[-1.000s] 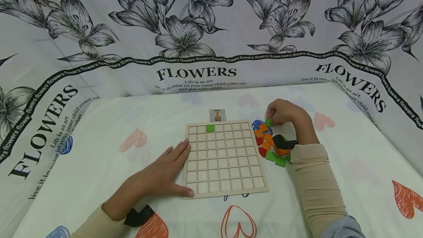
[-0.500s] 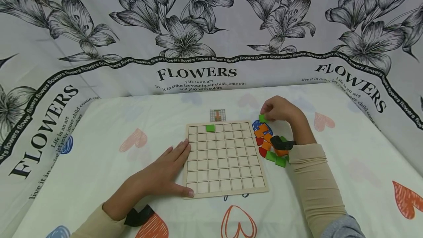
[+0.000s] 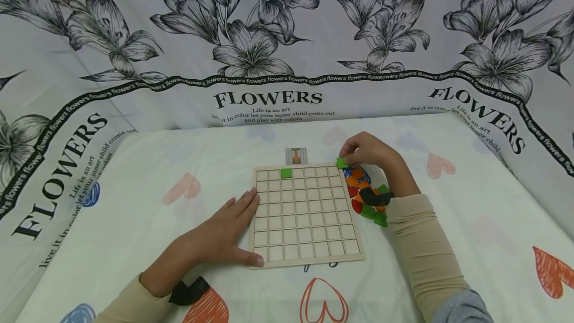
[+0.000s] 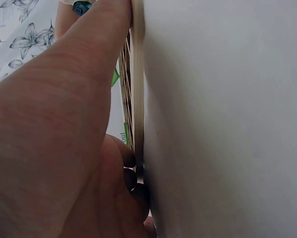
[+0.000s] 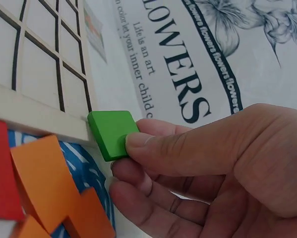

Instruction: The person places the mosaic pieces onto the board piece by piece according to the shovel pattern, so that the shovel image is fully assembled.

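A wooden grid board (image 3: pixel 305 208) with square cells lies on the table. One green square tile (image 3: pixel 286 173) sits in its top row. My left hand (image 3: pixel 219 233) rests along the board's left edge, its straight fingers and thumb touching the frame. Thumb and fingers of my right hand (image 5: pixel 188 163) pinch another green tile (image 5: pixel 111 131), which is held at the board's top right corner. In the head view that pinched tile shows just left of the right fingertips, while the forearm and wrist strap hide part of the loose pieces.
A loose pile of orange pieces (image 5: pixel 44 173), red pieces (image 3: pixel 357 206) and green tiles (image 3: pixel 368 212) lies along the board's right side. A small printed pattern card (image 3: pixel 296 156) lies behind the board. Heart-printed cloth covers the table, and a flower-print curtain hangs behind.
The right hand has carried the pinched green tile leftward from above the pile to the board's top right corner. My left hand has stayed on the board's left edge.
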`<state>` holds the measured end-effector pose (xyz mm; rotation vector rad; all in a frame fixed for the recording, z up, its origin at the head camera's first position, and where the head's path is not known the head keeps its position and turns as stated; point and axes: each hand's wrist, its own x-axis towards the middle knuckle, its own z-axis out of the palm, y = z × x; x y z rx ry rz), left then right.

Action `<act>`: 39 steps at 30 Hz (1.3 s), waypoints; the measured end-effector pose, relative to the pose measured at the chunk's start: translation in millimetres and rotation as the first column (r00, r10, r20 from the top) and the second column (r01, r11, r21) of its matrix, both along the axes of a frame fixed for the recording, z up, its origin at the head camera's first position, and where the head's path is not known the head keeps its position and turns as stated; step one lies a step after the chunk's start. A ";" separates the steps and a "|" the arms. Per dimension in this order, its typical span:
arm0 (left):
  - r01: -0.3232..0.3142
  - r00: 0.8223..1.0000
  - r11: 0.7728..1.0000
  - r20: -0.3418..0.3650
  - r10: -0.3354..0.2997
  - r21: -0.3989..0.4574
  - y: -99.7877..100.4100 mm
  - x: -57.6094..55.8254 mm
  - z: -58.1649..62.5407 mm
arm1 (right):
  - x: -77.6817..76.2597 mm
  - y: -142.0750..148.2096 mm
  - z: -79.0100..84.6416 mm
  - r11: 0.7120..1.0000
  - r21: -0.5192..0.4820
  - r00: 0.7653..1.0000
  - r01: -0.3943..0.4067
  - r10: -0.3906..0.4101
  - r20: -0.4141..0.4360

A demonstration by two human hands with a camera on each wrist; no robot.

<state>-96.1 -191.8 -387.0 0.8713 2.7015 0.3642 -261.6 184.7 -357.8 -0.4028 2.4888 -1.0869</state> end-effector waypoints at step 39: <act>0.011 1.000 1.000 -0.026 -0.010 0.013 -0.9 1.1 -1.1 | 13.6 -60.0 -4.1 0.995 -0.058 0.996 -0.086 0.087 0.014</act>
